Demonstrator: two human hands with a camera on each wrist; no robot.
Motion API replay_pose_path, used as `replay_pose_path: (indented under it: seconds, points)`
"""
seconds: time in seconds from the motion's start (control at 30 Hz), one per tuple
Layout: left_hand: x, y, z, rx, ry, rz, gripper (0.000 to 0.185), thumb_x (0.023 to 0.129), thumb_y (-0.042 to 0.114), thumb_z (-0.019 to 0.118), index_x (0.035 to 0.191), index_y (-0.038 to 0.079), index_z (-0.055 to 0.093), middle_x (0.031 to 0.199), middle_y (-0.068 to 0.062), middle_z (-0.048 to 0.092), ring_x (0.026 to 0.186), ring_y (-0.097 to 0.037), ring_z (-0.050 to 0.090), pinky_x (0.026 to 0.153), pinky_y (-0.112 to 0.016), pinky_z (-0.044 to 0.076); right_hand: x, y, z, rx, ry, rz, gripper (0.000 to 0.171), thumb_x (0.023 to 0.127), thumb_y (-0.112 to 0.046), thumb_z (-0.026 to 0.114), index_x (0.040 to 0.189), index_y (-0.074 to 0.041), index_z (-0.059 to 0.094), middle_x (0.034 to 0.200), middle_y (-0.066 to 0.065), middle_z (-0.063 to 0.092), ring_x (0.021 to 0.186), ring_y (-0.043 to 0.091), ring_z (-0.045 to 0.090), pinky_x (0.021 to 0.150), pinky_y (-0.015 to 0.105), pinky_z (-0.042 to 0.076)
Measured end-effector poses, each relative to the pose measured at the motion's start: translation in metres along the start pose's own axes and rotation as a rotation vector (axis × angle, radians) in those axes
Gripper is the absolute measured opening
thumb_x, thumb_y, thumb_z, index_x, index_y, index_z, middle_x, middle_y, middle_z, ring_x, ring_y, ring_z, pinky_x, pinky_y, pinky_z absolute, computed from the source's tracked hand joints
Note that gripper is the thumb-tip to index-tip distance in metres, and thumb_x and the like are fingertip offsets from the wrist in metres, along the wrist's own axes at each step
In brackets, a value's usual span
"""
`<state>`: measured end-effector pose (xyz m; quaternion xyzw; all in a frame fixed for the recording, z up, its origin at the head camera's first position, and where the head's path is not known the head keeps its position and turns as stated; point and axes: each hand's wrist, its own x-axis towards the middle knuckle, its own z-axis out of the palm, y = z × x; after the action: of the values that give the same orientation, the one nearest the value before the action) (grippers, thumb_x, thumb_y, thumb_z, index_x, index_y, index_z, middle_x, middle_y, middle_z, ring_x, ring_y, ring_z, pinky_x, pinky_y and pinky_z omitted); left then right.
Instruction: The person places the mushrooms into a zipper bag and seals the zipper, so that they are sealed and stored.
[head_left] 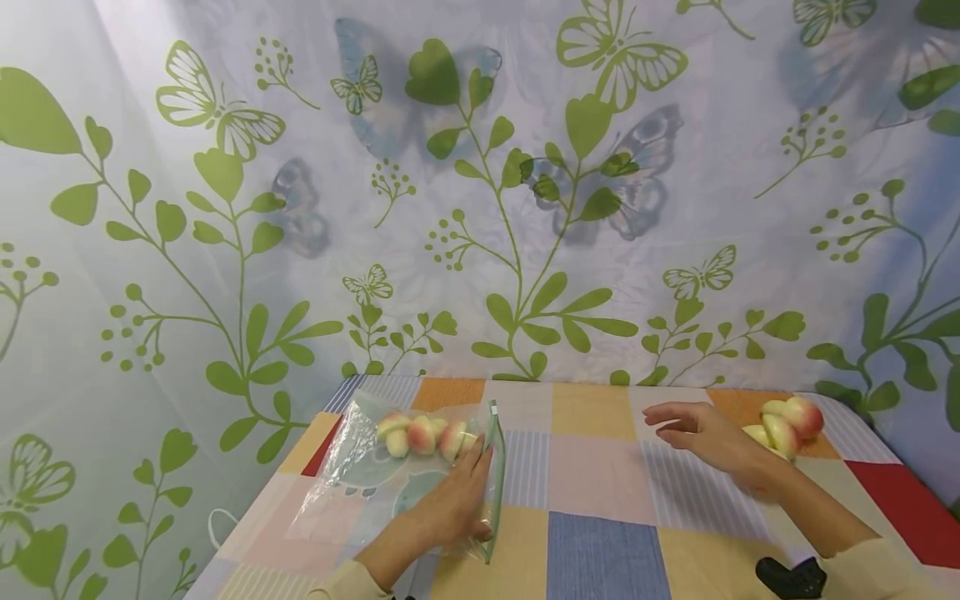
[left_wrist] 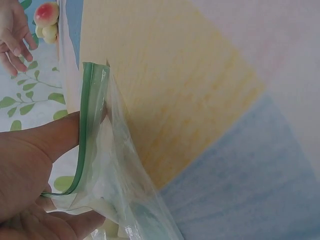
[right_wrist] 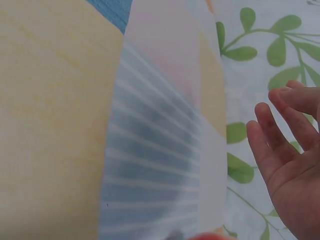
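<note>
Left hand [head_left: 450, 508] is pinching the zip bag [head_left: 397, 475] mouth, several peaches [head_left: 423, 433] bagged; right hand [head_left: 701, 437], fingers relaxed, is nearing remaining peaches [head_left: 787, 423] at the tabletop's far-right corner

A clear bag [head_left: 390, 475] with a green zip strip holds pink-and-cream peaches [head_left: 423, 434]. The tablecloth [head_left: 600, 542] is checked yellow, blue, red and striped grey; the backdrop [head_left: 225, 250], upper frame, shows green leaves and butterflies.
</note>
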<state>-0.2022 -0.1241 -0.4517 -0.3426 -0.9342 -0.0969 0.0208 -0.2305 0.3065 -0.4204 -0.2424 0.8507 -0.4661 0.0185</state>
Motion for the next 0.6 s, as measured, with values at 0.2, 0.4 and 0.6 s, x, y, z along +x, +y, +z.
replay_pose_path:
  seconds: [0.2,0.4,0.6]
  points:
    - [-0.001,-0.001,0.001,-0.016,-0.001,-0.004,0.117,0.071,0.022,0.096,0.155,-0.015,0.024,0.163,-0.034,0.018,0.150,-0.044,0.025,0.118,-0.046,0.032,-0.014,0.004,-0.019,-0.026,0.036,0.020,0.040,0.103,-0.008,0.063,0.140,0.007,0.057,0.131,0.026,0.063,0.111,0.010,0.067,0.086,0.023,0.056]
    - [0.000,-0.002,0.001,-0.003,0.016,0.015,0.116,0.071,0.021,0.096,0.155,-0.015,0.025,0.162,-0.036,0.020,0.149,-0.045,0.028,0.119,-0.046,0.031,-0.033,0.008,-0.043,-0.067,0.118,0.033,0.041,0.100,-0.003,0.065,0.138,0.012,0.056,0.128,0.027,0.064,0.104,-0.004,0.065,0.081,0.020,0.057]
    - [-0.002,-0.001,0.000,0.009,0.022,0.016,0.117,0.070,0.022,0.097,0.154,-0.016,0.026,0.161,-0.036,0.021,0.147,-0.045,0.030,0.118,-0.046,0.032,-0.050,0.015,-0.061,-0.157,0.176,0.090,0.042,0.099,-0.008,0.069,0.134,0.013,0.059,0.125,0.025,0.066,0.100,-0.003,0.065,0.078,0.019,0.056]
